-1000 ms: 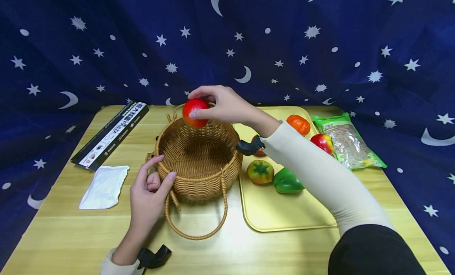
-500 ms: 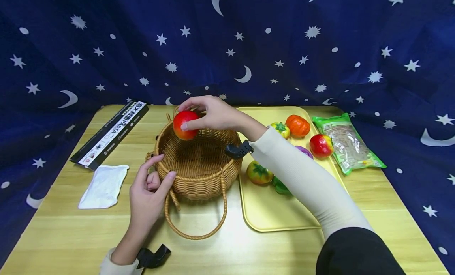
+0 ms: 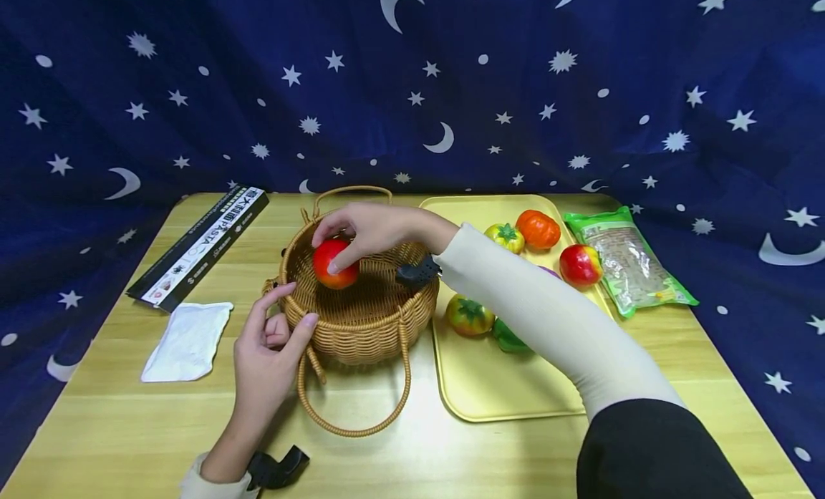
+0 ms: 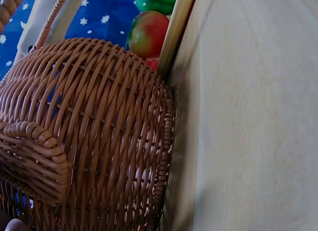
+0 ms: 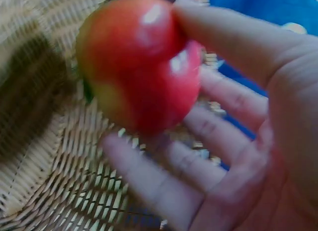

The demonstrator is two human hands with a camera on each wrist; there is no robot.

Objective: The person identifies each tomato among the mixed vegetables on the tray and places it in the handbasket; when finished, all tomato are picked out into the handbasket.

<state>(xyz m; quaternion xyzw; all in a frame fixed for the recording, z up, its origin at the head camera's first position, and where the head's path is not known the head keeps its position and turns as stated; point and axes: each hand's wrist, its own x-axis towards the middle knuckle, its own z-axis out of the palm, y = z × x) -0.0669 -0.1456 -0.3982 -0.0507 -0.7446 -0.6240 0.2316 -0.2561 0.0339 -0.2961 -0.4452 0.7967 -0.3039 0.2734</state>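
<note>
A round brown wicker basket (image 3: pixel 361 341) stands on the table, one handle folded down in front and the other up at the back. My right hand (image 3: pixel 380 230) holds a red tomato (image 3: pixel 338 278) between thumb and fingers, low inside the basket's mouth. Seen from the right wrist, the tomato (image 5: pixel 144 77) is lobed and red with a yellow-green side, and the weave lies behind it. My left hand (image 3: pixel 267 356) pinches the basket's front-left rim with thumb and index finger. The left wrist view is mostly filled by the basket's woven side (image 4: pixel 104 126).
A yellow tray (image 3: pixel 509 391) to the right bears a green-orange tomato (image 3: pixel 470 314), a green pepper (image 3: pixel 508 337), an orange pumpkin (image 3: pixel 538 229) and other produce. Beyond it lies a green-edged packet (image 3: pixel 628 263). At left are a black pasta box (image 3: pixel 203 245) and a white pouch (image 3: pixel 188 343).
My right hand has moved left and down with the tomato, from above the back rim into the basket. The left hand and the basket have kept their places.
</note>
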